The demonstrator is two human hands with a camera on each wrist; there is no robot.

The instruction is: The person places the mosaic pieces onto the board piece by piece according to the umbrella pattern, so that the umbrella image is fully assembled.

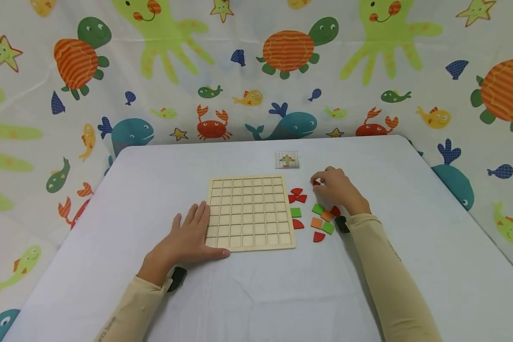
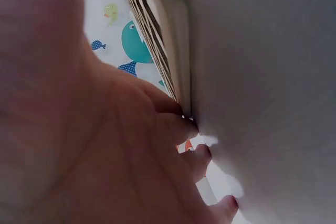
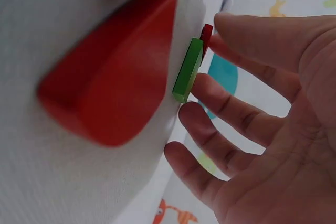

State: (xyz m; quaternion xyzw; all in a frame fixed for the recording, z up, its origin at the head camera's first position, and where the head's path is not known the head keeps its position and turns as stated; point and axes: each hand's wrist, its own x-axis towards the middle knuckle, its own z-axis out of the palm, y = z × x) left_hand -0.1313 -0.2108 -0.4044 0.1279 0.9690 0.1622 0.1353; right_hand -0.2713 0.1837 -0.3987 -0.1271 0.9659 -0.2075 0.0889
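On the white-covered table (image 1: 239,304), in front of the person, lies a square wooden grid board (image 1: 248,216). The left hand (image 1: 187,239) rests at its left side, clasping nothing: the fingers are spread along that edge and the thumb reaches out beside the near edge, probably to stop the board from sliding.

Beyond the board's right edge, the right hand (image 1: 338,191) pinches a small red tile (image 3: 207,36) between thumb and forefinger, a hold that suits so thin a piece. The other fingers are loosely extended beside a green square tile (image 3: 188,71); whether the red one is lifted clear of the table I cannot tell.

More flat pieces lie between the board and the right forearm: red quarter-circle tiles (image 1: 318,237), green squares and orange square tiles (image 1: 316,223), seemingly grouped there to be within the right hand's easy reach. Past the board's far edge, a small picture card (image 1: 287,160) lies face up, apparently so that its printed gridded figure can be seen.
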